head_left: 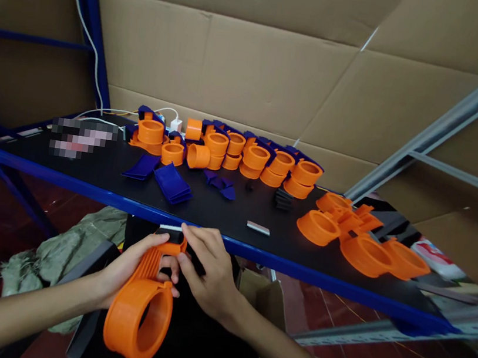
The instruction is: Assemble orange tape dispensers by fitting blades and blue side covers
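Note:
An orange tape dispenser (121, 319) with a wide ring at its lower end is held over my lap, in front of the table edge. My left hand (132, 262) wraps around its ribbed handle, thumb up on a black piece (175, 235) at the head. A serrated metal blade (170, 227) sticks up along that black piece. From the right, my right hand (211, 270) pinches the same end, index fingertip at the blade's right end and thumb against the orange head. A loose silver metal strip (257, 228) lies on the table close to the front edge.
Orange dispenser bodies with blue parts (255, 157) stand in a row along the back of the black table (216, 214). Several more orange bodies (368, 253) lie at right. Blue plates (173, 183), small blue pieces (220, 183) and black pieces (283, 199) rest between.

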`<state>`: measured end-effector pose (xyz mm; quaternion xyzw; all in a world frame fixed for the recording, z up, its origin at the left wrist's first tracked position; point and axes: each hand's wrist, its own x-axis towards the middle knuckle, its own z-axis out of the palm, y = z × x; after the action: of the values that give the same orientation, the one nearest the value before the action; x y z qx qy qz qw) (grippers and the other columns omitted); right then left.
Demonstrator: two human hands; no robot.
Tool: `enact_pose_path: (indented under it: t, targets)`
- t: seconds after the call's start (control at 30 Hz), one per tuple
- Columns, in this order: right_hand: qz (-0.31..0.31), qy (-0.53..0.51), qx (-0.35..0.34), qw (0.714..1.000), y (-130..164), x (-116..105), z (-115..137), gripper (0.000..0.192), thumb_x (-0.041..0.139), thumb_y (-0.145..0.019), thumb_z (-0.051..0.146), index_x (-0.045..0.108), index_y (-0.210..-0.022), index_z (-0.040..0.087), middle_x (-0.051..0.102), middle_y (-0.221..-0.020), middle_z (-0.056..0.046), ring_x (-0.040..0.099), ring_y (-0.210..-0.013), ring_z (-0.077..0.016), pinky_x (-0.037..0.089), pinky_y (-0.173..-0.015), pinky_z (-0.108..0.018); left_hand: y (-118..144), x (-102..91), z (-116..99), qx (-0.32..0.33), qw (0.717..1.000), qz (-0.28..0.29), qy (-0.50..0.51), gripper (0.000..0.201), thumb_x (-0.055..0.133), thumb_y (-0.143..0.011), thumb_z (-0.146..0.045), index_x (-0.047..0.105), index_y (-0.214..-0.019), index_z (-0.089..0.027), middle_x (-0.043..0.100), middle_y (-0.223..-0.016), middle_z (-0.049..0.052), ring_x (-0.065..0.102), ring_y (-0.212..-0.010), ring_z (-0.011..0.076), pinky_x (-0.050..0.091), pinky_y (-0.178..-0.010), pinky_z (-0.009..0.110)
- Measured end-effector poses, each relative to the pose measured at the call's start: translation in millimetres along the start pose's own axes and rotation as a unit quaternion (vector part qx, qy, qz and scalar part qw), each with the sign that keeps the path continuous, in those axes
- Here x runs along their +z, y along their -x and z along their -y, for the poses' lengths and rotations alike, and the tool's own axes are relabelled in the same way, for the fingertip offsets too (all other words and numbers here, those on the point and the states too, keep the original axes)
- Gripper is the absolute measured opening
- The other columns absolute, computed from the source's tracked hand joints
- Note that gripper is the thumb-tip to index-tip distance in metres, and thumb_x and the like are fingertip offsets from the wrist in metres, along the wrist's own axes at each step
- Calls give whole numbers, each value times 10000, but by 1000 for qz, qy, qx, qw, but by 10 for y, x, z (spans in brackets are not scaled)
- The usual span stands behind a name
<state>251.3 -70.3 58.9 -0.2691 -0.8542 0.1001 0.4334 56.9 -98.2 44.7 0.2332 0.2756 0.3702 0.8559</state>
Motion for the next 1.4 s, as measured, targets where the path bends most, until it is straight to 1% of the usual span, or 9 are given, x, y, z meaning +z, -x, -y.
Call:
enact_pose_path:
  t: [0.23, 0.37, 0.47, 0.67, 0.83, 0.93, 1.1, 1.23, 1.4]
  targets:
    - [118, 70, 23, 990, -449, -460, -211, 573, 489, -1009, 338, 333, -1554, 254, 537, -1442, -90, 512, -1292, -233, 443, -1085, -418, -1, -18, -59, 5, 1000, 14, 8, 479, 438, -955, -501, 689, -1025, -98, 706, -731, 86, 729, -675, 245, 562, -704, 346]
    - [113, 274, 102, 950, -784, -763, -654, 458, 450, -1017, 346, 521, -1441, 190, 597, -1360, -126, 506, -1275, -299, 454, -1051, -474, 1, -53, -87, 4, 999, 35, 1, 502, 434, -948, -514, 681, -1048, -88, 691, -729, 89, 728, -675, 255, 561, -683, 347]
    - [188, 346, 114, 912, -788, -761, -877, 377, 519, -982, 290, 637, -1313, 156, 630, -1298, -145, 545, -1203, -318, 506, -971, -462, -8, -62, -92, 0, 999, 43, -7, 512, 427, -948, -522, 681, -1045, -89, 686, -724, 90, 732, -675, 263, 558, -675, 346]
    - [222, 326, 84, 915, -580, -706, -774, 351, 540, -962, 210, 639, -1298, 232, 626, -1200, -108, 591, -1119, -257, 541, -882, -370, -19, -35, -114, -16, 999, 24, -14, 512, 449, -935, -521, 687, -1038, -79, 678, -719, 82, 734, -676, 269, 561, -681, 349]
    - [259, 244, 64, 932, -723, -835, -718, 265, 675, -899, 292, 690, -1162, 261, 620, -1189, -75, 614, -1075, -232, 516, -852, -326, -19, -18, -120, -26, 1000, 7, -16, 481, 478, -926, -516, 688, -1010, -91, 681, -704, 76, 730, -661, 258, 551, -663, 329]
    - [297, 187, 110, 930, -861, -874, -805, 250, 730, -849, 275, 698, -1091, 224, 679, -1004, -56, 650, -865, -190, 504, -767, -293, -22, -26, -102, -39, 999, -4, -25, 502, 477, -925, -531, 686, -1021, -85, 685, -699, 81, 732, -671, 261, 543, -650, 317]
    - [297, 1, 173, 939, -917, -863, -792, 450, 744, -825, 312, 647, -1249, 195, 687, -906, -34, 617, -666, -119, 524, -662, -253, -35, -42, -90, -29, 999, 3, -17, 507, 447, -936, -521, 683, -1022, -80, 687, -692, 86, 728, -655, 256, 541, -646, 318]
    - [294, -255, 210, 897, -792, -763, -559, 545, 686, -874, 361, 557, -1383, 212, 670, -1064, -66, 672, -816, -148, 591, -633, -256, -30, -54, -115, -6, 1000, 17, -4, 517, 434, -940, -518, 680, -1030, -73, 688, -701, 95, 725, -657, 259, 546, -658, 333]
    - [261, -359, 265, 856, -616, -572, -365, 481, 636, -922, 409, 575, -1346, 190, 677, -1029, -84, 699, -830, -166, 587, -554, -222, 0, -33, -107, 45, 998, -36, -12, 463, 516, -924, -491, 654, -1121, -95, 689, -756, 78, 731, -710, 257, 545, -678, 323]
